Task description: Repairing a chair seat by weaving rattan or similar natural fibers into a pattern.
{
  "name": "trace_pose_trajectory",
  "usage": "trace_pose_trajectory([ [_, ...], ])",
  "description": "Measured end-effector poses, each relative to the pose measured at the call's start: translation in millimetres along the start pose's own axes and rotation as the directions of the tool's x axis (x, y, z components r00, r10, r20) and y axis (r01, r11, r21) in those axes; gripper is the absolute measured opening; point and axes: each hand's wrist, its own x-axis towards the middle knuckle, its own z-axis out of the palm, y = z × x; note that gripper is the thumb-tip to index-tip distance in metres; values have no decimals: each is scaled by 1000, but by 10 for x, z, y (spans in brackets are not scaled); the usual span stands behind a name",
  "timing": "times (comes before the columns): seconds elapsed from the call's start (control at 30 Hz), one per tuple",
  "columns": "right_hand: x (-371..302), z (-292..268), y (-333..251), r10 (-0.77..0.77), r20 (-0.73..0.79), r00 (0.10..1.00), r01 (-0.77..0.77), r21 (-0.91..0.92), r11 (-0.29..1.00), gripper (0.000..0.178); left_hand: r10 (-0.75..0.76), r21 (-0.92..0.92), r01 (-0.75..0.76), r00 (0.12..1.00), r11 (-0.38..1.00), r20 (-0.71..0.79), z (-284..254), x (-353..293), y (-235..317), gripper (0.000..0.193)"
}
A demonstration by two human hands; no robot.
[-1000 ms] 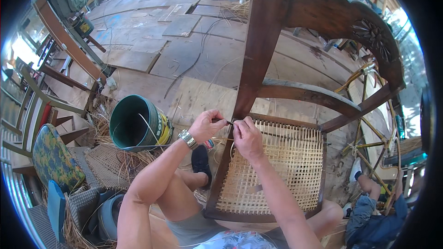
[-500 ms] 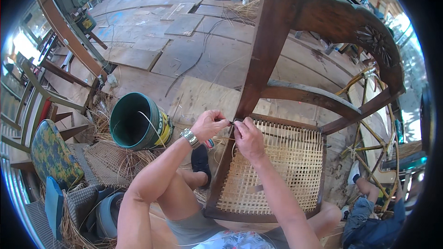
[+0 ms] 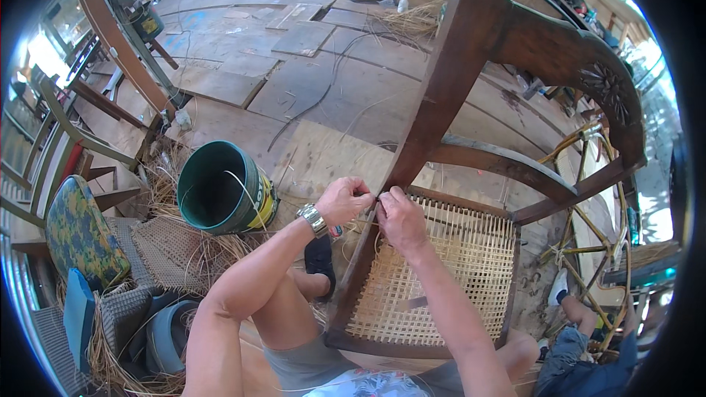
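Note:
A dark wooden chair stands in front of me, with its woven cane seat facing up. At the seat's back left corner, beside the upright, my two hands meet. My left hand, below a metal wristwatch, is closed in a pinch. What its fingertips hold is too small to make out. My right hand is closed too, its fingers pressed together over the seat's edge. A thin pale cane strand comes down from beneath them. Both sets of fingertips nearly touch, around a small dark spot.
A green bucket stands left of my arm, with a strand over its rim. Loose cane fibres, a camouflage cushion and another chair lie further left. At the right are a rattan frame and another person's leg.
The whole view has shifted slightly, so the chair back sits lower and further right. My hands stay together at the same seat corner, with small finger movements.

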Motion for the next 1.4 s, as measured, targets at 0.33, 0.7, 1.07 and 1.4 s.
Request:
trace_pose_trajectory([
  [0.33,-35,72,61,-99,10,995,99,-32,995,7,-35,45,35,999,998,4,64,38,-131,31],
  [0.7,-27,64,68,52,83,995,-55,32,998,7,-14,34,11,995,999,102,40,49,-82,24],
  [1.07,-48,-10,-23,110,16,994,-111,238,965,12,-54,-145,79,984,986,169,20,120,-222,24],
  [1.4,-27,-16,-38,179,58,982,-188,295,937,7,19,-168,-2,995,986,96,44,124,-303,30],
])
